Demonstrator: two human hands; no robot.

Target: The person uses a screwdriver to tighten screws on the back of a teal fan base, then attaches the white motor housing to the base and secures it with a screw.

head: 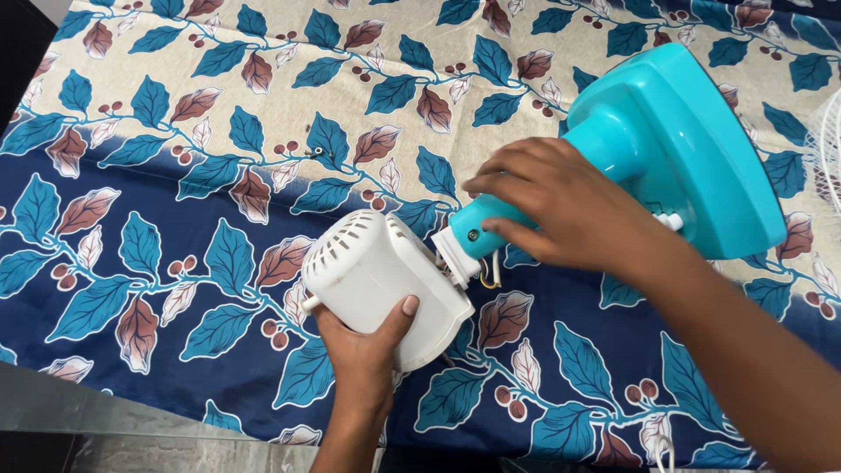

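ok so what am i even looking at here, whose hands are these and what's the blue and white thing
This is one picture from a camera worn on a person's head, looking down at their own two bare hands. There is no robot.

The left hand grips a white motor housing with vent slots. The right hand wraps the turquoise neck of a fan stand, right where it meets the housing. Thin wires show at that joint. The neck runs up to a wide turquoise base, tipped on its side.

Everything lies on a cloth printed with blue and brown leaves. At the right edge, part of a white wire grille shows.
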